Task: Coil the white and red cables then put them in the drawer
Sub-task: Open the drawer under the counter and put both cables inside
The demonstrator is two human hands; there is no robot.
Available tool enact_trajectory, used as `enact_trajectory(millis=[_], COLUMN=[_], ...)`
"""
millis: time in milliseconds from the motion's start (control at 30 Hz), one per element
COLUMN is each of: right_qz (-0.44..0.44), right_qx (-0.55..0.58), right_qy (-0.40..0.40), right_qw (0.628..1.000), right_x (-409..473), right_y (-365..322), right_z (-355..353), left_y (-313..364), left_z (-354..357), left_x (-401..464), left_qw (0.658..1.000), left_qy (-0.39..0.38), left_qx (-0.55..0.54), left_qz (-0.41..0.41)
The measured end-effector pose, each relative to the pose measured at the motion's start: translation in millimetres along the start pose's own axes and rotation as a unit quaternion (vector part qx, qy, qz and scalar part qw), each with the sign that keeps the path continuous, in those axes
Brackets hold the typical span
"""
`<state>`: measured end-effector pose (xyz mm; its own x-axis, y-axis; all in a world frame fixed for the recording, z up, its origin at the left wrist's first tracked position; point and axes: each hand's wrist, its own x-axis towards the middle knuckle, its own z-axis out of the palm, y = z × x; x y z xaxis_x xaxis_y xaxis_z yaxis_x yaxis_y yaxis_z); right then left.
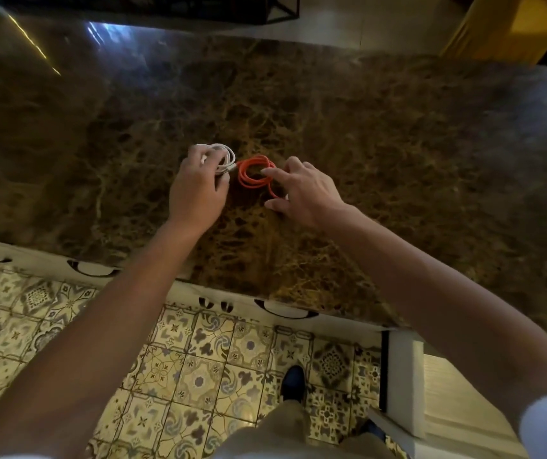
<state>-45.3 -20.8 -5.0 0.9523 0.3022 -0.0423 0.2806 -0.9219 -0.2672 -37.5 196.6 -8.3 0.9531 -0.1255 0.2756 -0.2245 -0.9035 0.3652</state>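
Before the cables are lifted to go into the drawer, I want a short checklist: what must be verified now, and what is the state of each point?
1. White cable coiled: ok, loops bundled on the marble top.
2. Red cable coiled: ok, though one loop trails toward the right hand.
3. Left hand grip on white cable: ok, fingers curled round the coil.
4. Right hand grip on red cable: not ok, fingers only touch it.
5. Cables apart: cannot tell, the coils meet at one end.
6. Drawer open: cannot tell, no open drawer is in view.
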Motion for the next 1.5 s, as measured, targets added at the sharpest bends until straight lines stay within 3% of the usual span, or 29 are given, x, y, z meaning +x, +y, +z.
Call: enact_trajectory(millis=[200,533,767,1033,1333,1500], right_qz=[0.005,0.021,0.029,0.072,0.089,0.095], right_qx=[0.034,0.098,0.138,0.115,0.099,0.103], right_qy=[-0.003,0.048,0.098,0.148,0.170,0.138], right_qw=[0.999,0.994,0.985,0.980,0.976,0.981], right_x=[7,-23,-79,-189,-345,-425], right_y=[-5,4,29,70,127,171], right_z=[-4,-7,-21,-38,-47,-39], left_y=[-21,-14,3,94,203,256], left_z=[3,2,-2,-1,13,22], left_x=[23,32,18,-37,-110,-168], left_qw=[0.994,0.991,0.994,0.978,0.952,0.943], left_qy=[-0.088,-0.108,-0.093,-0.090,-0.107,-0.121], left_qx=[0.061,0.080,0.045,-0.049,-0.120,-0.144], left_qz=[0.003,-0.016,0.036,0.181,0.260,0.274])
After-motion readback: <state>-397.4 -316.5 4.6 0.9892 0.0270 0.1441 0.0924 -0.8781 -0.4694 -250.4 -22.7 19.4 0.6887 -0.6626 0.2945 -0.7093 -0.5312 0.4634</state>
